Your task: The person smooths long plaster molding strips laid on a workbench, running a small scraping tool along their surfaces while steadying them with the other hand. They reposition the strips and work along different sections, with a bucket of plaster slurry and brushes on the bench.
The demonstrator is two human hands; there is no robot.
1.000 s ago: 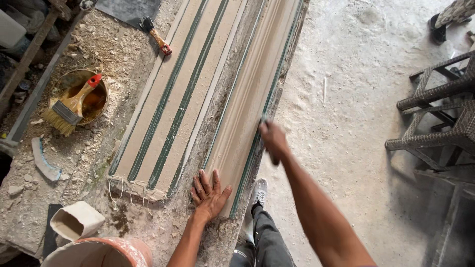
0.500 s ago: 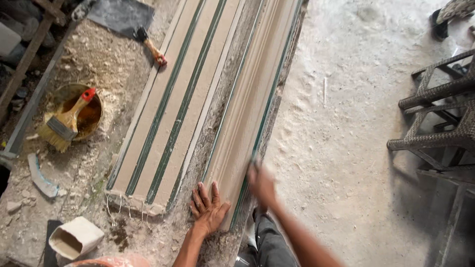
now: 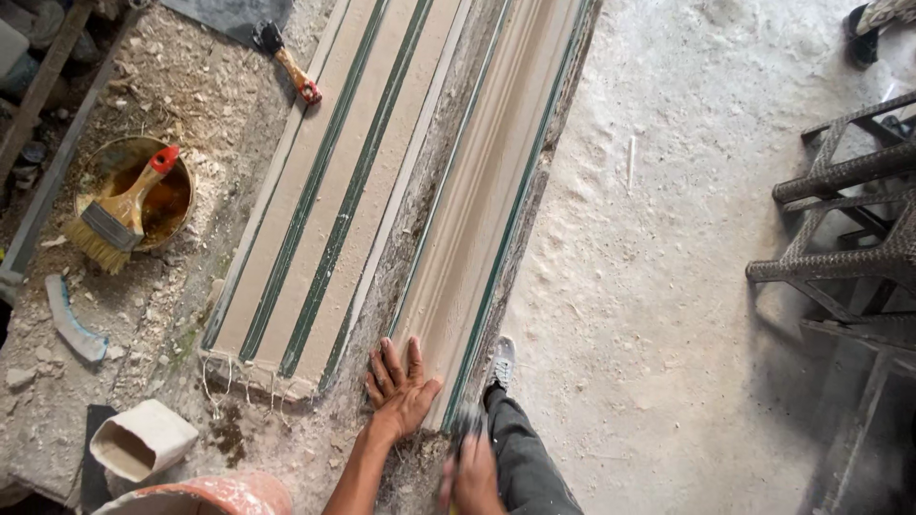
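A long pale plaster moulding with dark green edges runs up the bench. My left hand lies flat on its near end, fingers spread, holding nothing. My right hand is blurred at the bottom edge, just past the moulding's near right corner. Its fingers are closed, and a small dark tool seems to stick out of them. Left of the moulding lies a wider flat panel with green strips, its near end frayed with fibres.
A wide brush rests on a brown bowl at the left. A red-handled tool lies at the top. A white tub and an orange bucket stand near. Metal frames crowd the right. My shoe is on the dusty floor.
My right hand has slid down the moulding's right edge from its middle to the near end. My left hand has stayed flat in place.
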